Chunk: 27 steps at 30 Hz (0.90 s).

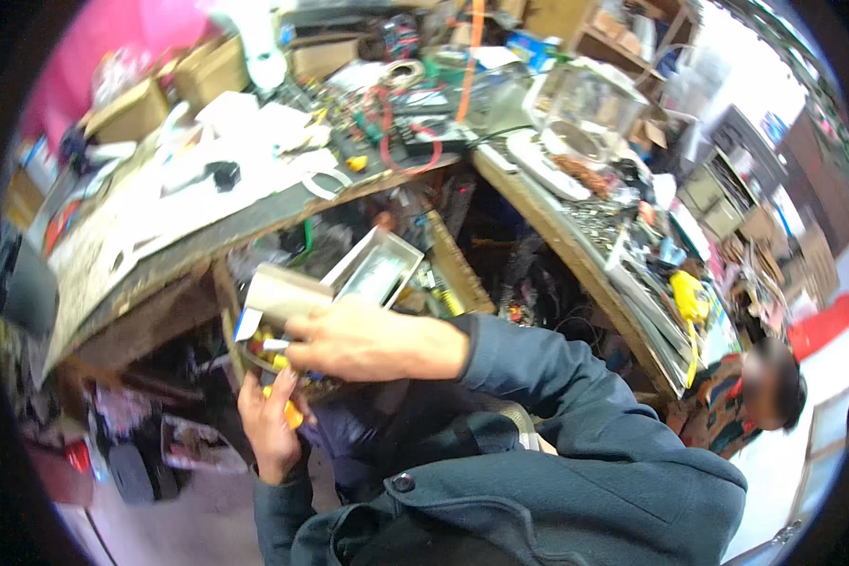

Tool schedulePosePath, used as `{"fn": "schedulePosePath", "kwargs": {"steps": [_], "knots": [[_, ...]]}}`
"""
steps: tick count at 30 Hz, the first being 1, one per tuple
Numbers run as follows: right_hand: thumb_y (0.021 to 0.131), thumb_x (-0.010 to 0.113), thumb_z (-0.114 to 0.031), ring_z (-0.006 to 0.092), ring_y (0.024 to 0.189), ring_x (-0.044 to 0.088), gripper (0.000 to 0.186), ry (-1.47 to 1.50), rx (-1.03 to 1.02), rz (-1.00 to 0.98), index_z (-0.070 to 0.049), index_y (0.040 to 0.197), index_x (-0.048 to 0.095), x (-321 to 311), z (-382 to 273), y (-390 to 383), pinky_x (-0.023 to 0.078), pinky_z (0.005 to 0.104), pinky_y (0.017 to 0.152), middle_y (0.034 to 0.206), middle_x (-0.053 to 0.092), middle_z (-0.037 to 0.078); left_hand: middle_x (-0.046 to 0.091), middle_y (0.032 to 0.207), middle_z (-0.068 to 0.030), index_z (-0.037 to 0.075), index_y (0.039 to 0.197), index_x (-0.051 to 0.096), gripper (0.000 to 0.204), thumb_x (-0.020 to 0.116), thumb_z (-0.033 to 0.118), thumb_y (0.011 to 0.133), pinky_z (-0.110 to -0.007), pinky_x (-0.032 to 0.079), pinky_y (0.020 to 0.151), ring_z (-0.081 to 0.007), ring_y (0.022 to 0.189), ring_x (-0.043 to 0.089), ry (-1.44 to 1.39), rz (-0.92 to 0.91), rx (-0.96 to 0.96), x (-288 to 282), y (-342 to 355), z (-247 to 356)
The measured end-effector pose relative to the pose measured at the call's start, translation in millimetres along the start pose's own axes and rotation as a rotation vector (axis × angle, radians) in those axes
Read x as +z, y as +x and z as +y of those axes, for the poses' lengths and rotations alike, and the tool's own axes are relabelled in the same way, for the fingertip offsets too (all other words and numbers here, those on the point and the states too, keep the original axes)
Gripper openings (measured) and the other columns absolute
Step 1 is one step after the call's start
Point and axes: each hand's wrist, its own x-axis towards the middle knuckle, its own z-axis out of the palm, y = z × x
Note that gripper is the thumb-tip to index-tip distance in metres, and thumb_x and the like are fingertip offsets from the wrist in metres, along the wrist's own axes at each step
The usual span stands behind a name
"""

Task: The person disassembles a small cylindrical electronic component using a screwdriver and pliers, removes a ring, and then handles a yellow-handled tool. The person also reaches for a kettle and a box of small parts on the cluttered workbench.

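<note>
My left hand (272, 424) is at the near left corner of an open drawer (457, 269), its fingers closed round a small yellow object (293, 412) whose kind I cannot make out. Across the drawer's front reaches my right hand (377, 341), palm down, fingers curled over the contents. What its fingertips hold, if anything, is hidden. Beside its knuckles is a cardboard flap or box (288, 297). Behind that, an open white box (401, 255) lies tilted among loose parts. Several small yellow pieces show under the right fingers.
A worktop (189, 224) with white sheets stands above the drawer. A second bench (575, 255) on the right carries loose parts and a yellow glue gun (689, 297). Red cables (410, 168) lie at the back. A person (750, 391) is at the right; a bin (198, 443) stands lower left.
</note>
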Motion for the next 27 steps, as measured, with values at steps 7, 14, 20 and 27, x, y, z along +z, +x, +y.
{"fn": "schedulePosePath", "kwargs": {"steps": [7, 14, 20, 27], "knots": [[0.087, 0.065, -0.022, 0.0234, 0.081, 0.071, 0.014, -0.349, -0.053, 0.013, -0.009, 0.093, 0.065, -59.5, 1.0, -2.1, 0.056, 0.0391, 0.065, 0.093, 0.062, 0.007, 0.065, 0.088, -0.0087, 0.001, 0.135, 0.05, 0.049, 0.075, 0.02, 0.097, -0.025, 0.045, 0.042, -0.0111, 0.054, 0.057, -0.083, -0.098, 0.077, 32.0, 7.7, 15.3], [0.089, 0.064, -0.012, 0.0255, 0.073, 0.073, 0.008, -0.734, 0.163, 0.169, -0.013, 0.095, 0.069, -209.4, 57.7, 1.2, 0.059, 0.0401, 0.055, 0.086, 0.07, 0.006, 0.066, 0.08, -0.0034, 0.001, 0.129, 0.058, 0.036, 0.072, 0.007, 0.096, -0.026, 0.048, 0.052, -0.01, 0.058, 0.057, 0.303, -0.42, -0.034, 117.1, 3.5, -10.6], [0.091, 0.06, -0.014, 0.0302, 0.081, 0.075, 0.022, -1.216, 0.376, 0.302, -0.025, 0.105, 0.073, -374.5, 139.8, -82.0, 0.062, 0.0432, 0.066, 0.085, 0.071, 0.008, 0.07, 0.078, -0.0174, -0.001, 0.122, 0.06, 0.025, 0.065, 0.009, 0.1, -0.035, 0.053, 0.064, -0.0244, 0.067, 0.069, 0.575, -0.471, 0.477, 205.0, 20.8, -70.3], [0.089, 0.078, -0.039, 0.0286, 0.098, 0.076, 0.044, -1.236, 1.04, 0.08, -0.029, 0.131, 0.072, -488.9, 172.3, -193.5, 0.059, 0.0464, 0.091, 0.111, 0.078, 0.012, 0.071, 0.098, -0.0256, 0.004, 0.123, 0.06, 0.021, 0.06, 0.011, 0.104, -0.046, 0.055, 0.077, -0.0386, 0.089, 0.073, 0.658, -0.514, 0.466, 262.2, 45.3, -83.4]]}}
